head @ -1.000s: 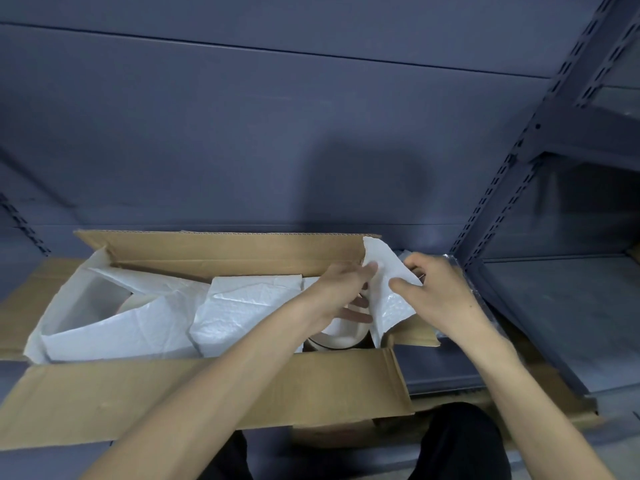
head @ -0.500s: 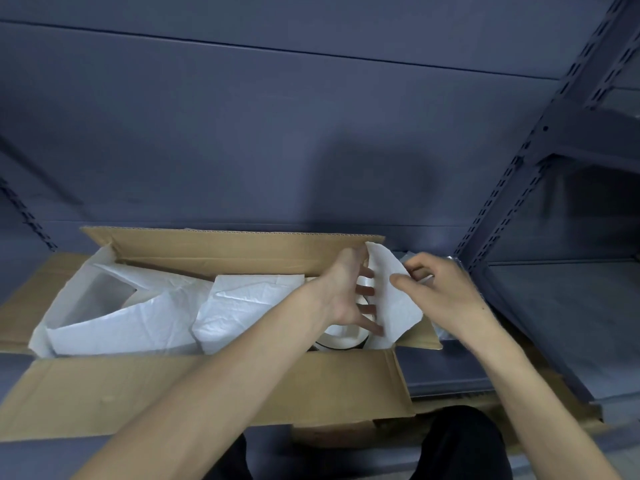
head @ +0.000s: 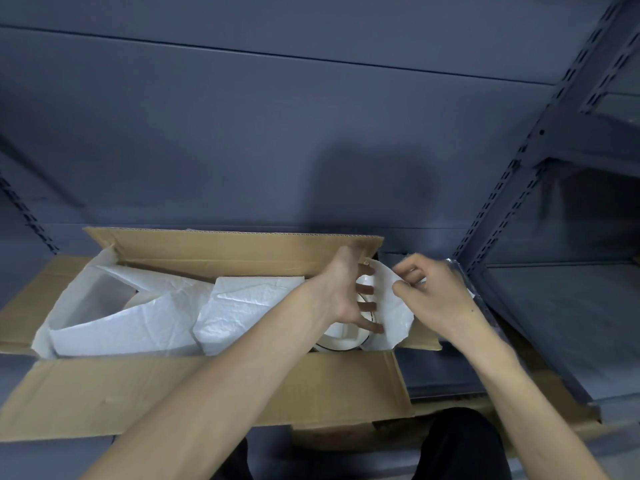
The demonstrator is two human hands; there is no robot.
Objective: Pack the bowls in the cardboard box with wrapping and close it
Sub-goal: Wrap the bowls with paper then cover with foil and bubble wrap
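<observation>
Box: we are working over an open cardboard box (head: 207, 393) lying lengthwise before us; its near flap is folded out toward us and its far flap is standing up.
Wrapping: white wrapping paper (head: 242, 306) is lining and covering most of the inside; one loose sheet (head: 394, 306) is standing up at the right end.
Bowl: a white bowl (head: 343, 337) with a dark rim line is sitting in the right end of the box, partly showing under our left hand.
Left hand: our left hand (head: 346, 289) is reaching into the box with fingers spread straight, pressing against the loose sheet; it is gripping nothing.
Right hand: our right hand (head: 433, 296) is pinching the sheet's right edge between thumb and curled fingers.
Surroundings: grey metal shelving (head: 519, 188) is standing to the right.
</observation>
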